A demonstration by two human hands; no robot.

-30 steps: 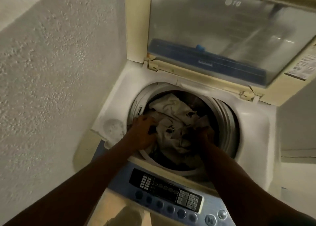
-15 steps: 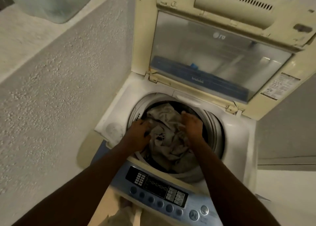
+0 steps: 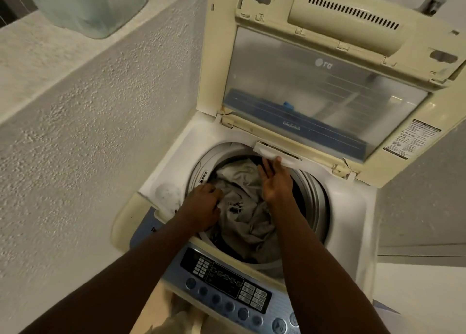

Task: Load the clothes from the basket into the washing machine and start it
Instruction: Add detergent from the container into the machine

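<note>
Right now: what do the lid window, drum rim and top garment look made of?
Lid window: clear plastic probably, hazy with reflections. Drum rim: metal or metallic-finish plastic, ribbed grey sheen. Top garment: soft pale fabric, matte, creased, with dark print.

A rough, cream-white stucco wall (image 3: 95, 136) fills the left half of the frame, topped by a flat ledge. On it, upper left, stands a translucent pale-green plastic container (image 3: 88, 3). Smooth grey-white wall (image 3: 423, 207) shows at right; light is dim, warm.

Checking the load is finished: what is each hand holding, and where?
Left hand presses on the clothes at their left edge; grip unclear. Right hand is open, holding nothing.
</note>
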